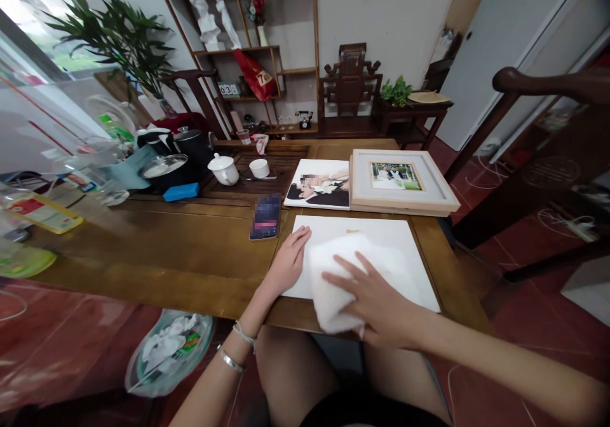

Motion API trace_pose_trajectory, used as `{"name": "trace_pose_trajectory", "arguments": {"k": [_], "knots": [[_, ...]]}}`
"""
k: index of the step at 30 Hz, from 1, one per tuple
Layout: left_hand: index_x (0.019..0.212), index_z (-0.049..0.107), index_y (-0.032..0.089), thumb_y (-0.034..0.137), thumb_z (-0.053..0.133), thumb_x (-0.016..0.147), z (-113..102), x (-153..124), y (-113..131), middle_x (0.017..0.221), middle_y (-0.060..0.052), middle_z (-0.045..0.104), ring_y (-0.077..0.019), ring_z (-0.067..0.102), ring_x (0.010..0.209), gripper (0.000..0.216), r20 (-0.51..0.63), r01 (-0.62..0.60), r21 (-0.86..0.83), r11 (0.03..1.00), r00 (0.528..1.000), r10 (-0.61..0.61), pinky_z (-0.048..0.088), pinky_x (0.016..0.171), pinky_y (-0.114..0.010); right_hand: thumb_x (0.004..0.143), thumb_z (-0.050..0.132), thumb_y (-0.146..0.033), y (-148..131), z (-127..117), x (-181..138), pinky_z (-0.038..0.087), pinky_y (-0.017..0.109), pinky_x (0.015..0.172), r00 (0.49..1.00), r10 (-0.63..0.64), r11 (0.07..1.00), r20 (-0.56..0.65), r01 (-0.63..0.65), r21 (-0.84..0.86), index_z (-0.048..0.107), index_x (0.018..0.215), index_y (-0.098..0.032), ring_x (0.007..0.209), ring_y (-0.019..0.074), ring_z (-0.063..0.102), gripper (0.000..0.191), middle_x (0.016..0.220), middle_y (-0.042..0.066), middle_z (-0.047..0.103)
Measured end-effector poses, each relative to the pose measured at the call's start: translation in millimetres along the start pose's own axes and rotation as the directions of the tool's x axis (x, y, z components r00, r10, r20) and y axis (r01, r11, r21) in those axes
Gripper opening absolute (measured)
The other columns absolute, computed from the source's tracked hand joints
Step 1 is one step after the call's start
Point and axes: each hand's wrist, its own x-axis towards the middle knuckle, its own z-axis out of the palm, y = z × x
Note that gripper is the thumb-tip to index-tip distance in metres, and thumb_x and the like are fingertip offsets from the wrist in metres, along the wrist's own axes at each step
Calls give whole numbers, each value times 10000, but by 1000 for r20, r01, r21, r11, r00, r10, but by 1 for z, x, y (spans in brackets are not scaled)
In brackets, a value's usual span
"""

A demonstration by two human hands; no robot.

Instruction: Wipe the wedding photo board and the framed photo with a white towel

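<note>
A white flat board (391,230) lies near the front edge of the wooden table, with a small tan mark near its middle. My left hand (290,258) rests open on the board's left edge, fingers stretched out and lying together. Spread over a folded white cloth (328,258), my right hand (369,293) presses it against the board. The cloth hangs slightly past the board's near edge. Part of my right thumb and the cloth's right side are hidden. A phone (265,217) lies just beyond my left hand.
Behind the board are a photo print (319,185) and a stacked pale frame (405,204). A white teapot (223,169), a white cup (259,168), a blue block (181,192) and bottles (45,211) stand leftward. A lined waste bin (138,366) sits below the table.
</note>
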Motion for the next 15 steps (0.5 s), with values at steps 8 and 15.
{"name": "trace_pose_trajectory", "arguments": {"k": [8,15], "knots": [[1329,503,177,167,316,936,2,0,-3,1417,-118,464,-225,374,1364,436,-18,-16,14,1000,1000,17,287,1152,-444,744,569,-213,48,-15,28,68,612,1101,996,74,995,-57,-77,-57,662,1104,-261,1392,319,218,375,1452,29,427],[1311,519,187,178,322,941,3,0,-3,1402,-109,480,-225,382,1358,420,-38,-26,-9,1000,999,25,293,1148,-445,775,606,-239,41,-12,50,105,696,1041,982,187,961,-26,-189,-201,633,1188,-211,1379,430,171,415,1498,139,329]]}}
